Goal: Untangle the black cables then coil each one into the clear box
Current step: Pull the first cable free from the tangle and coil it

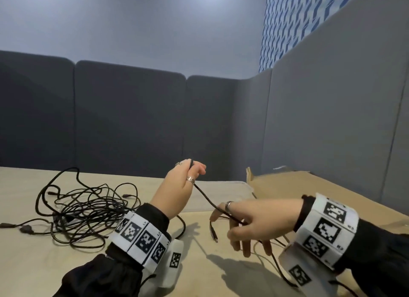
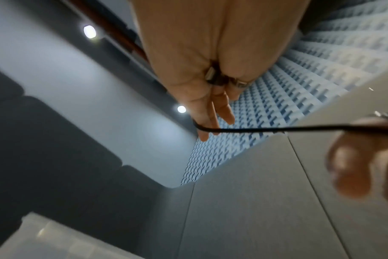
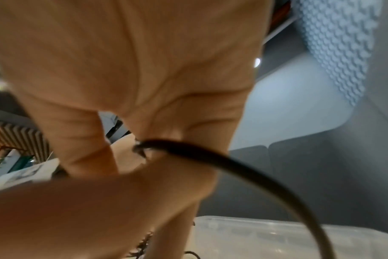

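- The right hand (image 1: 250,226), low in the right half of the head view and nearest the camera, lets a thin black rubber-sheathed cable (image 1: 210,202) run across its loosely curled fingers. How firmly it grips cannot be told. The cable's free plug end (image 1: 214,234) dangles just left of it above the pale wooden table (image 1: 33,274).
- The left hand (image 1: 179,186), raised at centre frame, pinches the same cable's upper part; in the left wrist view the strand loops over the fingertips (image 2: 203,135).
- The cable stretches taut between both hands, apart from the tangled heap of black cables (image 1: 88,210) at lower left.
- The clear plastic box (image 1: 223,192) sits behind the hands at centre, beside a flat brown cardboard sheet (image 1: 309,186).
- Judgement: coiling goes best with the left hand as a fixed anchor while the right feeds even loops.
- Light tension should stop twists; yanking may drag the heap.
- The trailing length near the right wrist (image 1: 281,268) could snag.
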Action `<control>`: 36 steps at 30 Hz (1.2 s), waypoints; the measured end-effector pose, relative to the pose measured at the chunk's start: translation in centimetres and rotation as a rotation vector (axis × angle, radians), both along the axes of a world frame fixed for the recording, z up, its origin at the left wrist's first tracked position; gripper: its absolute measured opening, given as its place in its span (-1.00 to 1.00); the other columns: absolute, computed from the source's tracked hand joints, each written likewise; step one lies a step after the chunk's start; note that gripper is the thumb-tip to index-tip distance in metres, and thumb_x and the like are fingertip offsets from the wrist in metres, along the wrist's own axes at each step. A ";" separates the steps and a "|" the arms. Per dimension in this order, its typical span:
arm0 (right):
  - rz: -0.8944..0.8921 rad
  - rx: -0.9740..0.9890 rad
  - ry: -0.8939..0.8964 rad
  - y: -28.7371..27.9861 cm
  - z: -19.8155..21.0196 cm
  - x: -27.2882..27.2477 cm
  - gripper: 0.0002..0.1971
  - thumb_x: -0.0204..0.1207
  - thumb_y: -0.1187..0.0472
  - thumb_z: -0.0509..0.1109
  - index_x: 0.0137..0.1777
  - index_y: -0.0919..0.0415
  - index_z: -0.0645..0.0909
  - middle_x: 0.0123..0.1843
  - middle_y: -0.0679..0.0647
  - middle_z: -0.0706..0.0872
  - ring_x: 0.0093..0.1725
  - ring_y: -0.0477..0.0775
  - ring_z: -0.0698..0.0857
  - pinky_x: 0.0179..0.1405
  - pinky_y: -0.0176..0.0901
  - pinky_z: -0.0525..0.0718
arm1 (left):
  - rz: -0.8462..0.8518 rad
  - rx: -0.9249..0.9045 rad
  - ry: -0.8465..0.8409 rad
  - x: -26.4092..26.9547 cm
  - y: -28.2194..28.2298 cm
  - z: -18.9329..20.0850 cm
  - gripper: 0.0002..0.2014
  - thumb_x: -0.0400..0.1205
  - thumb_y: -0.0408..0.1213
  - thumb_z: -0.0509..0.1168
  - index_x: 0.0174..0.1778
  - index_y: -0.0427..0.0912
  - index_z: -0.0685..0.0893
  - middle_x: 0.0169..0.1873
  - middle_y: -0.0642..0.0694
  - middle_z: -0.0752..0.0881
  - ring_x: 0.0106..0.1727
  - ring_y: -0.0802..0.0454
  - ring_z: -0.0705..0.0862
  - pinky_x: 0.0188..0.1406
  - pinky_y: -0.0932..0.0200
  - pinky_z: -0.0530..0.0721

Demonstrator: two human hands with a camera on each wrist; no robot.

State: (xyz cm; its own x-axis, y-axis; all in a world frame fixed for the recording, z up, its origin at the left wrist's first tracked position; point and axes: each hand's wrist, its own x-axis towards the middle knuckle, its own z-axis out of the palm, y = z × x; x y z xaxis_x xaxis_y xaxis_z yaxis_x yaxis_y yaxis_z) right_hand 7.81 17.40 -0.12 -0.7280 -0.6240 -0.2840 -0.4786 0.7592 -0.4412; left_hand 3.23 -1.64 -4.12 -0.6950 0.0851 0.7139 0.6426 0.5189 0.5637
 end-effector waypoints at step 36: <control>0.085 -0.092 0.586 3.3 0.8 -2.1 -0.79 0.69 0.08 0.17 0.02 0.00 0.65 -0.24 -0.21 0.57 -0.24 -0.30 0.56 -0.13 -0.42 0.49 | 0.167 -0.013 -0.260 -1.3 -3.1 -0.2 -0.72 0.76 -0.22 0.02 0.28 -0.11 0.57 0.11 -0.06 0.73 0.09 0.10 0.67 0.12 0.16 0.47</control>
